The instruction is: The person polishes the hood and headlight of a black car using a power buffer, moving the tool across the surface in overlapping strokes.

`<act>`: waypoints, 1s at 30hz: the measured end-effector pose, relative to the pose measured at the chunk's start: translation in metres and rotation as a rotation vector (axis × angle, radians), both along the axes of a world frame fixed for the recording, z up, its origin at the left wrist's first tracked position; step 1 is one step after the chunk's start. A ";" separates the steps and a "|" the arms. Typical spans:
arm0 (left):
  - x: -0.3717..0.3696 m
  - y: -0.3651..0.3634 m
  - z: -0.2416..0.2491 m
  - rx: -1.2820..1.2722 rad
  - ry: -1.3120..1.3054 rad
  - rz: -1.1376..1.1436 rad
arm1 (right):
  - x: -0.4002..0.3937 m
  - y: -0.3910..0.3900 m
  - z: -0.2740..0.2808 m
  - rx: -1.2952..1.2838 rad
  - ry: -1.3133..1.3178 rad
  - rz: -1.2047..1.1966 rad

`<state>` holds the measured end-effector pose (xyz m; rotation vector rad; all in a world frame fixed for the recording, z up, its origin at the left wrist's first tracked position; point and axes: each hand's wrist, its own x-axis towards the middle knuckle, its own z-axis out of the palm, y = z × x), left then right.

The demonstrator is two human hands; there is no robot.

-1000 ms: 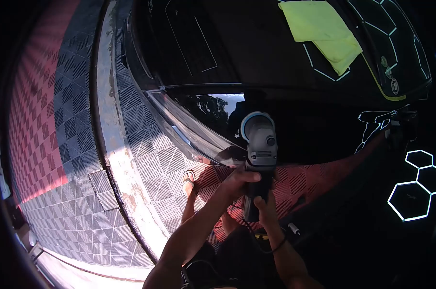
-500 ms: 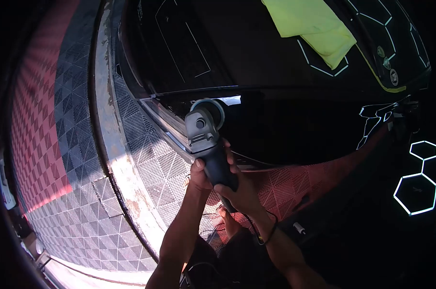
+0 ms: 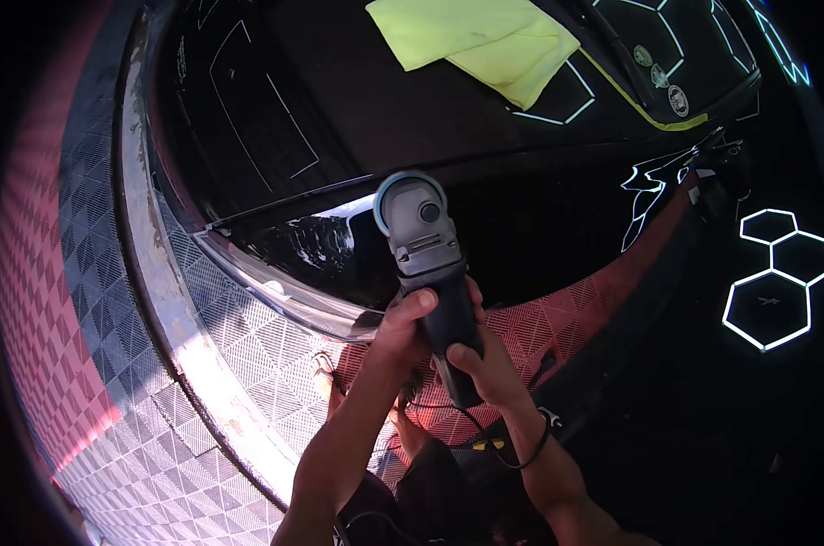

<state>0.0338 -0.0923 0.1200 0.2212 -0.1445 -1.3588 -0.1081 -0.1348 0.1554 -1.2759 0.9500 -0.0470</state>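
Both hands hold a grey and black car polisher [image 3: 434, 260] by its body, its round pad lying against the glossy black car panel [image 3: 530, 218]. My left hand [image 3: 403, 329] wraps the left side of the body just behind the grey head, thumb on top. Further back, my right hand [image 3: 486, 362] grips the handle from the right, its thumb pressed on top. From the rear of the polisher a black cord [image 3: 477, 428] loops beside my right wrist. Whitish streaky marks [image 3: 319, 241] show on the panel left of the pad.
A yellow-green cloth [image 3: 485, 45] lies on the car above the polisher. Round stickers [image 3: 659, 76] sit near a dark window's edge. Hexagonal lights [image 3: 767, 309] reflect at right. Patterned floor tiles [image 3: 221, 437] and a pale worn strip [image 3: 193, 350] run along the left.
Across the panel the polisher has moved right, with both hands still on it. My view has shifted, so the cloth and stickers appear further left. The streaky marks now show left of the pad.
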 end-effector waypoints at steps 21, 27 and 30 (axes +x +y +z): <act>-0.061 0.010 -0.023 0.005 -0.022 0.078 | -0.056 0.007 -0.027 -0.242 0.016 0.166; -0.084 -0.032 -0.012 0.126 -0.140 -0.188 | -0.094 -0.012 -0.027 0.189 -0.226 -0.234; -0.089 -0.019 -0.017 0.152 -0.118 -0.163 | -0.099 -0.007 -0.030 0.207 -0.218 -0.135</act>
